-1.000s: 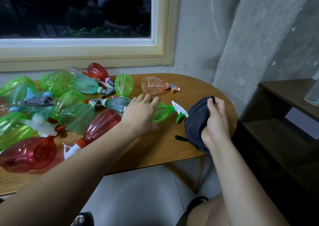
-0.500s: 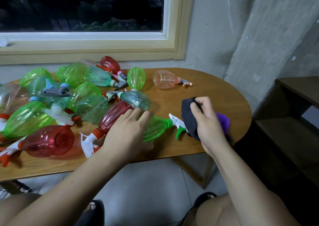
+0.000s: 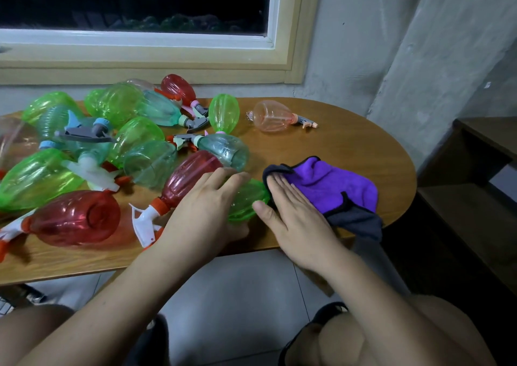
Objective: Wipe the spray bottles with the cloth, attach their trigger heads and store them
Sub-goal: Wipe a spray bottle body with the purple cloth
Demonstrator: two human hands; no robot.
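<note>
A green spray bottle (image 3: 247, 202) lies on its side near the front edge of the wooden table (image 3: 349, 147). My left hand (image 3: 208, 213) rests on top of it and holds it down. My right hand (image 3: 291, 217) lies flat, fingers together, pressing a purple and grey cloth (image 3: 333, 189) against the bottle's right end. The cloth hides the bottle's trigger head. Part of the cloth hangs over the table's edge.
Several green, teal and red spray bottles (image 3: 75, 217) lie piled on the table's left half. A pale orange bottle (image 3: 272, 119) lies apart at the back. A dark wooden shelf unit (image 3: 475, 198) stands to the right. A window sill (image 3: 140, 66) runs behind.
My right hand has opened from a bunched grip and now lies flat on the spread cloth, laid over the green bottle's trigger end. My left hand stayed on the bottle.
</note>
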